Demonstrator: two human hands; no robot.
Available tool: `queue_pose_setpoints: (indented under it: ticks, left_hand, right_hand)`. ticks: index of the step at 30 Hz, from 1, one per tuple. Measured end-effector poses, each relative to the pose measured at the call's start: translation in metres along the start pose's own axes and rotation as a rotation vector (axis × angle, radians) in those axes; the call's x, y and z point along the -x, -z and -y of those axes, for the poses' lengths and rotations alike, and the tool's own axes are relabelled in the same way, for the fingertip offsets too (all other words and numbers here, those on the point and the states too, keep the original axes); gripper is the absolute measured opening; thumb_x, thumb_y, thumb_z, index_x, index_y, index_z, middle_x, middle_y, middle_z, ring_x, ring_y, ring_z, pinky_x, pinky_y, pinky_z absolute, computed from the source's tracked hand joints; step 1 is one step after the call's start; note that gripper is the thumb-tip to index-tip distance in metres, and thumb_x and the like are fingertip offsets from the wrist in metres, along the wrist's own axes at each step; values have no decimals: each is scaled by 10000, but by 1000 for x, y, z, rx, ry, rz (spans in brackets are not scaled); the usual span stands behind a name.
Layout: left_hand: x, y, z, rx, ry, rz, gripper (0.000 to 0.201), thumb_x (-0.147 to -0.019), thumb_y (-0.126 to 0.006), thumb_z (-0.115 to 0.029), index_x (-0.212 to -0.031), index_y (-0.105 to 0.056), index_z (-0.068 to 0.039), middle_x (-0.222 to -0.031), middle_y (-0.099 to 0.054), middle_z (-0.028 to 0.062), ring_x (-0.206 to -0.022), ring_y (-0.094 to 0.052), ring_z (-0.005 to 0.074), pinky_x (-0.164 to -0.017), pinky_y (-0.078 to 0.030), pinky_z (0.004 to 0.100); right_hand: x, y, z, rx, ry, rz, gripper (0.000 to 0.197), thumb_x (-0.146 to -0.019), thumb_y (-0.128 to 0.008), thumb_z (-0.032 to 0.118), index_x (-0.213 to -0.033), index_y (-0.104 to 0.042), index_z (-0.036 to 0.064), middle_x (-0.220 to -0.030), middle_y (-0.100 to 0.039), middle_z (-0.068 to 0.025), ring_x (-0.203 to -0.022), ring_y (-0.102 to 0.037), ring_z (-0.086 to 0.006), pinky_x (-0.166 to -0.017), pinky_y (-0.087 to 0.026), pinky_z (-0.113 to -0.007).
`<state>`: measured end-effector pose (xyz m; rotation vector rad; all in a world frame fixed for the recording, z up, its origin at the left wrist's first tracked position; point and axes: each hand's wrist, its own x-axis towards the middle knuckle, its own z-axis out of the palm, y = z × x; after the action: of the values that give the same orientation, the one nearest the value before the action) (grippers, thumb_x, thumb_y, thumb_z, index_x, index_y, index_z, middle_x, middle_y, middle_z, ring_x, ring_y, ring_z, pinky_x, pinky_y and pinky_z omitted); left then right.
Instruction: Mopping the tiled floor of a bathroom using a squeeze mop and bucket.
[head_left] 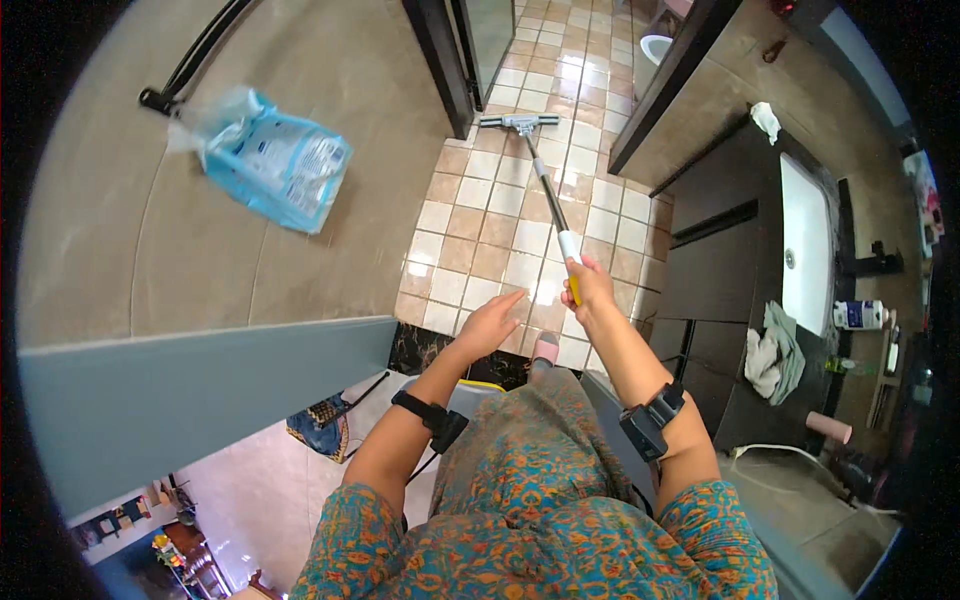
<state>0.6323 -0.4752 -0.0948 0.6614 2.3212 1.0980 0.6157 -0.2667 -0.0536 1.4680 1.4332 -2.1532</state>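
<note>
Well left of the sink [806,235] is a blue plastic packet [275,165]. Nearer the sink, the left hand [488,327] hangs empty, fingers loosely spread. Next, left of the sink, a floor squeegee [552,197] rests its head on the tiled floor [500,215]; the right hand's [593,287] fingers wrap its grip. A grey-green cloth [787,355] lies beside the sink's near end.

Squeegee [546,180] in right hand [594,287], blade [520,122] beyond it; forward-left of left hand [487,326], bag [275,165]; right of right hand, sink [805,230] and cloths [782,358]
</note>
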Motion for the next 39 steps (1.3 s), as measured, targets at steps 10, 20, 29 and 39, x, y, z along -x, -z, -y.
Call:
queue_pose_setpoints:
  ticks: [10, 20, 29, 39]
  left_hand:
    - [-100, 30, -31, 46, 28, 59, 565, -843, -597, -175, -1375, -413, -126, -1186, -565, 187, -936, -601, 314, -833, -483, 373]
    - [-191, 56, -34, -38, -155, 52, 723, -807, -666, -171, -1433, -305, -148, -1329, -458, 216, -1171, -502, 338, -980, -415, 386]
    - [-311, 64, -8, -467, -432, 297, 763, -714, -735, -187, -1388, -378, -221, -1378, -367, 220, -1249, -391, 401, -1008, -387, 443]
    - [-323, -10, 1, -930, -641, 733, 278, -732, -700, -358, -904, -685, -140, -893, -646, 67, -1008, -580, 284, -855, -443, 457]
  right_hand:
    - [-22, 15, 48, 59, -14, 35, 461, -836, -663, 160, -1242, -444, 138, -694, -521, -56, -480, -457, -135, -400, -409, -291]
    - [-27, 5, 79, -12, -49, 41, 485, -807, -688, 107, -1232, -455, 125, -708, -539, -51, -471, -473, -140, -410, -439, -309]
    - [-6, 10, 122, 46, -18, 79, 422, -839, -647, 101, -1219, -465, 104, -689, -542, -36, -530, -512, -113, -417, -440, -273]
    - [44, 34, 15, 481, 304, -101, 566, -802, -665, 104, -1329, -457, 98, -845, -565, -31, -605, -482, -92, -501, -424, -237]
